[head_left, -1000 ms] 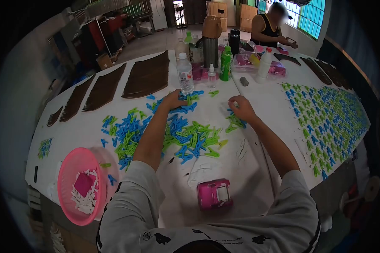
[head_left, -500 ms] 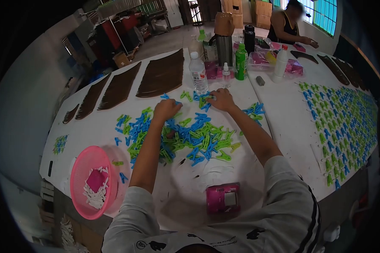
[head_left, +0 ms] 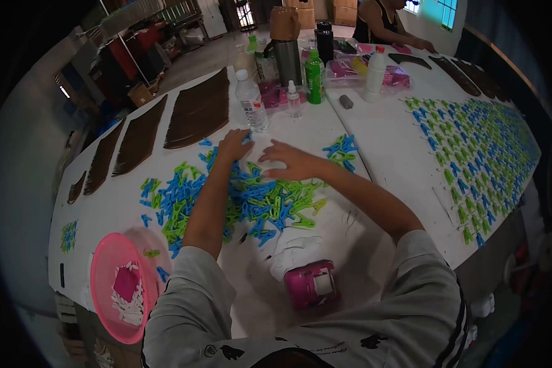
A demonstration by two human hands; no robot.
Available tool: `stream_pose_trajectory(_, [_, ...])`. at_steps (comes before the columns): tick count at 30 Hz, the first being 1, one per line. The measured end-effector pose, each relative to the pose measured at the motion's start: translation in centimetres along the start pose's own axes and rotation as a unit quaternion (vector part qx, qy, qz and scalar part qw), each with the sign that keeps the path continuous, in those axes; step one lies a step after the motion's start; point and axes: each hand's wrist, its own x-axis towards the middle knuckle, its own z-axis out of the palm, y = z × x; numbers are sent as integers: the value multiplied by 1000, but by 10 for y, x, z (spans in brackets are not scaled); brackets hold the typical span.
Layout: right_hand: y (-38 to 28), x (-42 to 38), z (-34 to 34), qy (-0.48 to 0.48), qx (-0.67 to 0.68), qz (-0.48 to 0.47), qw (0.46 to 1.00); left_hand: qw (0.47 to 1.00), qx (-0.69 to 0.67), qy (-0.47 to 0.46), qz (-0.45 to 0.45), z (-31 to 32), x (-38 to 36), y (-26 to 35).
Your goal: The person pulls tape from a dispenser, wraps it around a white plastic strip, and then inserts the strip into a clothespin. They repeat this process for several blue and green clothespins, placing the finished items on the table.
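Observation:
A loose pile of blue and green plastic clothespins lies on the white table in front of me. At its far edge my left hand reaches forward, thumb and fingers apart, with a blue clothespin showing by the fingertips. My right hand hovers over or rests on the pile's back right side, fingers spread and nothing visible in them. Parts of the pile are hidden beneath my left forearm. A small group of clothespins sits to the right of my right hand.
Behind the hands stand a clear water bottle, a spray bottle and a green bottle. Clothespins in rows cover the right table. A pink basket and a magenta box are near me. Another person sits at the back.
The view has shifted, so the table sits further left. Clothespins near the water bottle are gone from there, and my right hand has come back toward the pile, fingers now spread.

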Motion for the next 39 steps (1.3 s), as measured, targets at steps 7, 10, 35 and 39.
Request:
stream_pose_trajectory(7, [91, -118, -92, 33, -181, 248, 951, 993, 89, -77, 14, -51, -25, 3])
stream_pose_trajectory(10, [90, -129, -74, 43, -267, 259, 927, 987, 94, -129, 9, -66, -35, -9])
stream_pose_trajectory(35, [36, -55, 29, 234, -45, 118, 964, 964, -87, 44, 247, -48, -180, 212])
stream_pose_trajectory(39, [27, -93, -14, 167, -118, 150, 967, 976, -64, -20, 206, -42, -178, 229])
